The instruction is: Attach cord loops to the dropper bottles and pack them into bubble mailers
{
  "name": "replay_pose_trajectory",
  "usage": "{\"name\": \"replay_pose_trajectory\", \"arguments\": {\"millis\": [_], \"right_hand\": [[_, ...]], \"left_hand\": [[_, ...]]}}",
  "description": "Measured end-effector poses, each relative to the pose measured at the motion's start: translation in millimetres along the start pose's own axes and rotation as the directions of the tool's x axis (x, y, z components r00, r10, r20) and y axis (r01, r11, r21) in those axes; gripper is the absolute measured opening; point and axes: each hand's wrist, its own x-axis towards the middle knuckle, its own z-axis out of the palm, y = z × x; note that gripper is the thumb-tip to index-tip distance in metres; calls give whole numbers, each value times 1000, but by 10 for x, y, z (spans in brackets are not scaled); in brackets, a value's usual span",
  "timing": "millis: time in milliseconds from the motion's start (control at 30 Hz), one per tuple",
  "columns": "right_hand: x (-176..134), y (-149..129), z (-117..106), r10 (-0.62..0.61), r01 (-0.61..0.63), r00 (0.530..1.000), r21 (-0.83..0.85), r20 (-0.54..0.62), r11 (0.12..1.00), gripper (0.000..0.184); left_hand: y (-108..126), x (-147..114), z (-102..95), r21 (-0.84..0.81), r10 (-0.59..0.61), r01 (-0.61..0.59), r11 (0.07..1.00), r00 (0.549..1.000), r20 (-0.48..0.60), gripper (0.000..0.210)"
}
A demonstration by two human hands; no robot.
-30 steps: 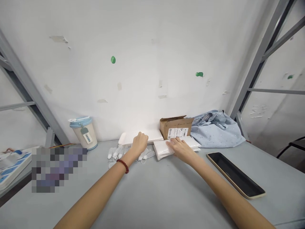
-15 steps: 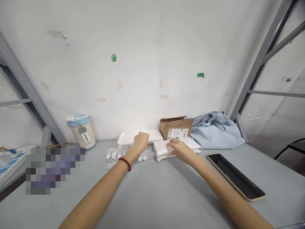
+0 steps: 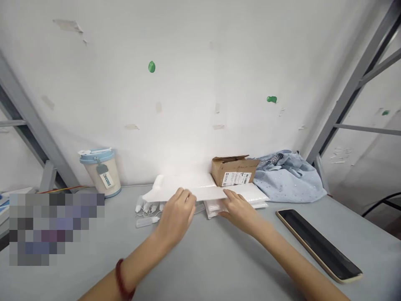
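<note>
My left hand (image 3: 178, 211) is closed on a long, thin white sheet (image 3: 166, 194), raised at a slant above the table. A row of small clear tubes with white caps and thin loops (image 3: 147, 221) lies beneath and to the left, partly covered by the sheet and my hand. My right hand (image 3: 236, 207) grips the front edge of a stack of clear plastic bags (image 3: 250, 192), fingers on top and thumb lower down. Its fingertips meet the right end of the sheet. More white sheets (image 3: 184, 180) lie flat against the wall behind.
Behind the bags stands an open cardboard box (image 3: 234, 172), with a light blue cloth (image 3: 288, 177) beside it. A phone (image 3: 319, 244) lies at the right. A cup with a blue lid (image 3: 102, 173) stands at the left, near a blurred-out patch on the grey table (image 3: 200, 267).
My left hand has come back toward me from the flat pile, drawing the white sheet up with it. My right hand stays at the bags, and the view has shifted slightly.
</note>
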Motion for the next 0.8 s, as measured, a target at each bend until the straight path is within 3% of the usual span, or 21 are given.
{"name": "replay_pose_trajectory", "arguments": {"millis": [67, 167, 267, 333, 400, 467, 533, 633, 700, 800], "right_hand": [[-18, -23, 5, 2, -2, 1000, -13, 5, 1000, 37], [-42, 23, 24, 7, -8, 1000, -100, -15, 995, 33], [-54, 141, 17, 33, -61, 990, -211, -137, 976, 24], [-57, 203, -25, 40, -95, 965, -200, -260, 975, 21], [-69, 199, -87, 48, -94, 915, -97, -400, 991, 23], [-100, 107, -144, 7, 18, 885, 48, -466, 999, 25], [-154, -60, -175, -67, 157, 888, 161, -454, 974, 25], [-258, -351, -161, -225, 304, 936, 296, -271, 906, 27], [-316, -516, -120, -319, 344, 939, 386, -129, 856, 29], [-355, -684, -56, -376, 335, 926, 435, 9, 836, 37]], "left_hand": [[-12, -274, 15, -70, 137, -153, 986, 971, -195, 23], [-49, -545, 19, -51, 210, -244, 968, 911, -355, 21], [-52, -617, -33, 13, 295, -314, 949, 874, -386, 19], [-32, -606, -97, 32, 322, -338, 940, 855, -407, 17], [1, -592, -165, 38, 324, -345, 938, 833, -449, 16], [46, -595, -207, 45, 335, -352, 935, 830, -446, 17], [107, -616, -197, 54, 394, -409, 911, 823, -408, 16], [230, -664, -90, 31, 513, -546, 837, 764, -391, 16], [303, -682, -27, -20, 540, -596, 803, 740, -401, 17], [296, -643, -66, -147, 457, -548, 823, 794, -401, 21]]}}
